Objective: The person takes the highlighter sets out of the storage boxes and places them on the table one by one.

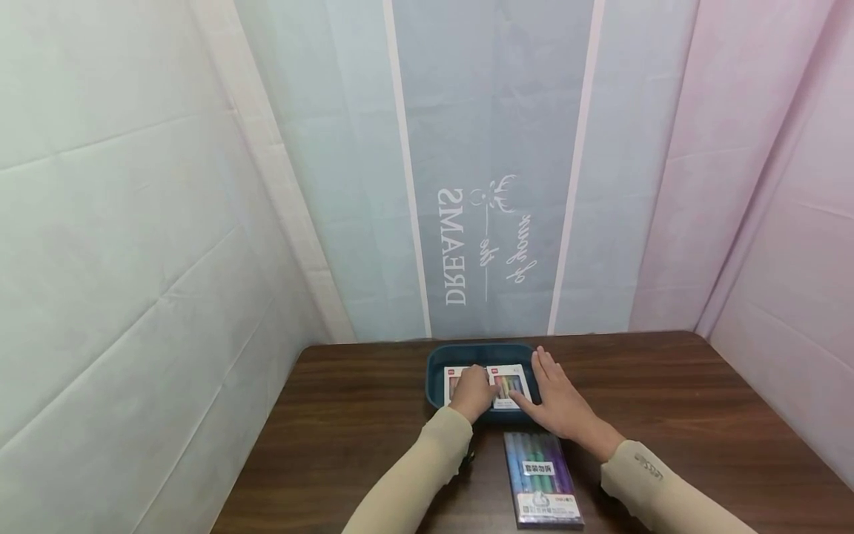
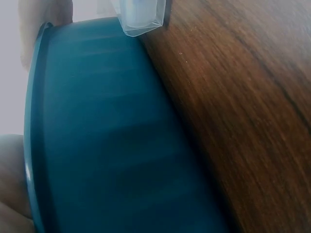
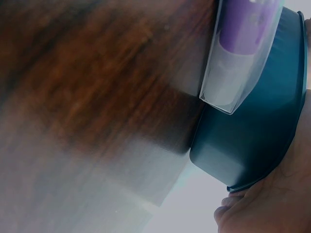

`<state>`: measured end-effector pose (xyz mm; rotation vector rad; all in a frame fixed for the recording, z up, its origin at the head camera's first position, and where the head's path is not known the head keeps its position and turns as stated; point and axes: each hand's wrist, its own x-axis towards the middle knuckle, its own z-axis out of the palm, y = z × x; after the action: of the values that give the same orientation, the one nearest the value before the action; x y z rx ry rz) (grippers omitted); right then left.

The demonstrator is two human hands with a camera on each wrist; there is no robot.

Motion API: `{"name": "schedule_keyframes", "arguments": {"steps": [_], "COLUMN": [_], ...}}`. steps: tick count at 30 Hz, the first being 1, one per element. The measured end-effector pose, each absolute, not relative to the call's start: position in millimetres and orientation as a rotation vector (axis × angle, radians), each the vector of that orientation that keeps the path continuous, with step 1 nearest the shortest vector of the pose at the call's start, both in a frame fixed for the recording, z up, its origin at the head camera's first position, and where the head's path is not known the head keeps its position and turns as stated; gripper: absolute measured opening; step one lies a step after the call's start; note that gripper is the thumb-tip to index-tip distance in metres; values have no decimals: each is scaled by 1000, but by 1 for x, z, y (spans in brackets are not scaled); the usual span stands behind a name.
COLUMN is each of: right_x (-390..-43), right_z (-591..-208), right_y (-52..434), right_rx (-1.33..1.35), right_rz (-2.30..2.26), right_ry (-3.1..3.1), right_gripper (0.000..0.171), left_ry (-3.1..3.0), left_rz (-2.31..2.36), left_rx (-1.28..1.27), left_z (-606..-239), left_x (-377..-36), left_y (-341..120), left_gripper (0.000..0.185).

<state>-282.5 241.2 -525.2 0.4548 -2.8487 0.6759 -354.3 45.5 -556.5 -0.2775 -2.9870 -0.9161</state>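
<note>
In the head view, a dark teal tray [image 1: 437, 356] holds two white windowed boxes of coloured sticks side by side. My left hand [image 1: 472, 393] reaches over the tray's near rim and covers much of the left box [image 1: 457, 371]. Its knuckles are bent up and its fingertips are hidden. The left thumb points toward the right box [image 1: 510, 370]. My right hand [image 1: 559, 400] lies across the tray's right side with fingers straight; its thumb extends over the right box's lower edge. The right wrist view shows this hand beside the tray wall [image 3: 243, 150].
A clear case of blue, green and purple pens [image 1: 542, 480] lies on the wooden table [image 1: 347, 430] just in front of the tray. One end of it hangs into both wrist views. Behind the table, a fabric curtain [image 1: 494, 111] with printed lettering closes off the back.
</note>
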Motion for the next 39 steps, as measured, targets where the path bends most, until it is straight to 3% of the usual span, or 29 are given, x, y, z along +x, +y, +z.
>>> {"name": "schedule_keyframes", "arguments": {"steps": [6,16,26,30,39], "right_x": [-283,-281,-279,-280,-281], "right_z": [-524,-522,-521,-522,-524], "right_y": [240,240,239,240,239], "right_rx": [465,475,473,480,481], "right_rz": [669,636,656,672,701], "right_ry": [-2842,-2822,-2825,-2820,-2819], "right_gripper": [106,103,102,102,105], "left_ry": [-2995,-2986,-3024,-3014,-2988], "left_rz": [-867,-983,-979,-977,-1031], "left_rx": [-288,-297,-282,-317,-415], "left_z": [-567,-569,-545,-561,-579], "left_x": [-363,-365,-347,-357,-370], "left_y": [47,48,48,50,48], "left_gripper": [34,23,24,22,44]}}
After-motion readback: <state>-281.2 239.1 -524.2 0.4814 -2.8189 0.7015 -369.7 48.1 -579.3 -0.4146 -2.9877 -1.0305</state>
